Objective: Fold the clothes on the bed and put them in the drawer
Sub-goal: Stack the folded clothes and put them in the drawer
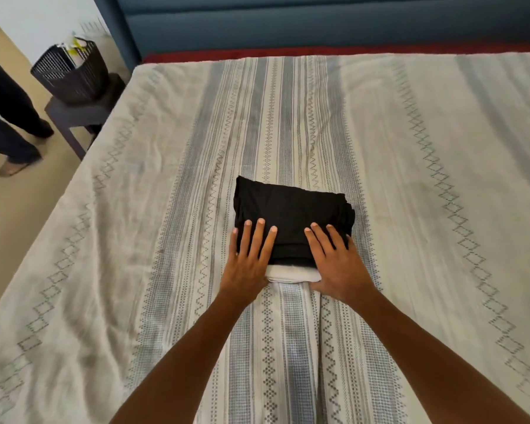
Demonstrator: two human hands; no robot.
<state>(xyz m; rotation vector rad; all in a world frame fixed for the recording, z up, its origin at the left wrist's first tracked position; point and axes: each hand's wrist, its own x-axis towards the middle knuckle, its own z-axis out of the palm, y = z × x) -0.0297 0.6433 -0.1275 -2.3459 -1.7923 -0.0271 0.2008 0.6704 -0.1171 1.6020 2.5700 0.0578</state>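
A folded black garment (291, 209) lies in the middle of the bed (135, 240), stacked on a folded white piece (288, 274) whose near edge shows below it. My left hand (248, 258) rests flat on the stack's near left corner, fingers straight and spread. My right hand (337, 261) lies flat on the near right corner, its thumb down beside the white layer. Neither hand curls around the cloth.
The bedspread is striped grey and cream, wrinkled near my arms. A blue headboard (318, 22) runs along the far side. Left of the bed stands a dark stool (83, 114) with a black mesh basket (71, 71). Another person's legs (10, 117) are at the far left.
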